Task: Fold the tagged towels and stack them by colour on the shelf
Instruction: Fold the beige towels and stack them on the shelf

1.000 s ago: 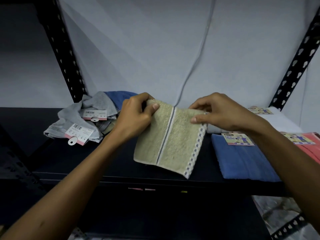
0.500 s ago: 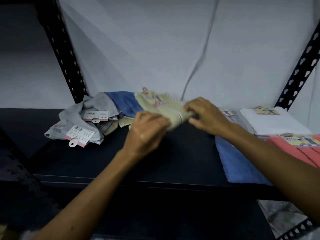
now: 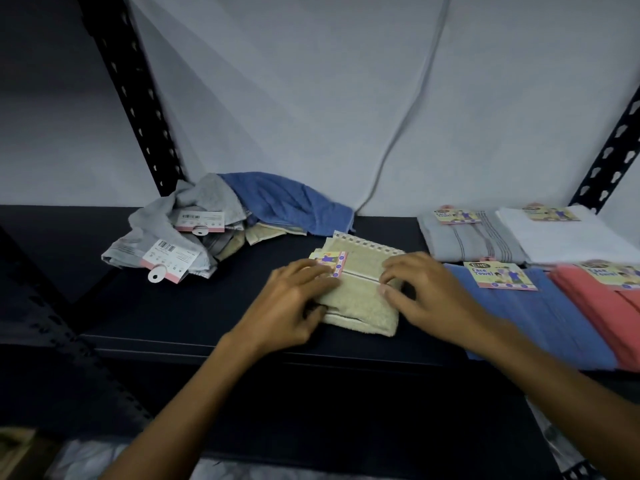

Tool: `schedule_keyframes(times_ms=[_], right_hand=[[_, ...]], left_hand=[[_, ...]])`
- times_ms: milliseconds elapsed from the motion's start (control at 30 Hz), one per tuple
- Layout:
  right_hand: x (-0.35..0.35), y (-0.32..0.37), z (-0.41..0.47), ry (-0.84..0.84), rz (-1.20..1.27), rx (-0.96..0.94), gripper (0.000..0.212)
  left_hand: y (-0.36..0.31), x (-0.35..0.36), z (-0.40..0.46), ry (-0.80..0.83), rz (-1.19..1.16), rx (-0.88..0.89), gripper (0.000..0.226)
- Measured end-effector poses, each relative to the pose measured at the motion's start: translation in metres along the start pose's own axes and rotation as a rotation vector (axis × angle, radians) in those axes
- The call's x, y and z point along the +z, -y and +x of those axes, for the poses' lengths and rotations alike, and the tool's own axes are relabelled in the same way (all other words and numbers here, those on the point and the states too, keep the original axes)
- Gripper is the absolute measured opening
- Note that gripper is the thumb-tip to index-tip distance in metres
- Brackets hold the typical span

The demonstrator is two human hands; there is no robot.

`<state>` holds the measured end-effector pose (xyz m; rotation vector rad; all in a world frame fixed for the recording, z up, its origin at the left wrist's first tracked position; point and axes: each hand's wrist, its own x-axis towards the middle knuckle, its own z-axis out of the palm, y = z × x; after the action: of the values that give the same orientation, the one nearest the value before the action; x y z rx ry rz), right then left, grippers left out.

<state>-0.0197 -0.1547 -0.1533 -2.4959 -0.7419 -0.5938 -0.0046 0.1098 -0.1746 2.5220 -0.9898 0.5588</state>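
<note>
Dark metal shelf [image 3: 180, 306], pale wall behind. Folded beige towel [image 3: 360, 299] flat at centre, terry pile, striped band, long axis front to back. Left hand [image 3: 294, 306] and right hand [image 3: 426, 296] flanking and pressing it, fingers extended, equally near. Sorted stacks to the right: blue stack [image 3: 540, 320] nearest, coral stack [image 3: 602, 306] beyond. Unfolded heap [image 3: 214, 220] rear left.

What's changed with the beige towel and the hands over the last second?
The beige towel, held up open a second ago, is now folded and lying on the shelf, tag up. The left hand and right hand have let go and press it flat. The unfolded heap and blue stack stayed put.
</note>
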Motion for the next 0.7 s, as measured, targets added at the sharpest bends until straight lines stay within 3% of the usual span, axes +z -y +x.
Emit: schedule_keyframes(times_ms=[67, 133, 400, 600, 700], right_hand=[[0.006, 0.016, -0.007, 0.044, 0.041, 0.034, 0.035], [0.014, 0.023, -0.012, 0.092, -0.015, 0.044, 0.041], [0.024, 0.025, -0.026, -0.038, -0.173, -0.023, 0.023], [0.025, 0.023, -0.042, 0.013, -0.232, -0.114, 0.009], [0.023, 0.022, -0.045, 0.061, -0.241, -0.124, 0.015]], left_hand=[[0.008, -0.005, 0.002, 0.016, 0.001, -0.027, 0.038], [0.008, -0.011, 0.007, -0.04, -0.04, -0.019, 0.03], [-0.002, -0.014, 0.006, -0.33, 0.013, 0.098, 0.016], [0.003, -0.004, -0.034, -0.296, 0.066, 0.161, 0.013], [0.003, -0.003, -0.043, -0.225, 0.034, 0.169, 0.012]])
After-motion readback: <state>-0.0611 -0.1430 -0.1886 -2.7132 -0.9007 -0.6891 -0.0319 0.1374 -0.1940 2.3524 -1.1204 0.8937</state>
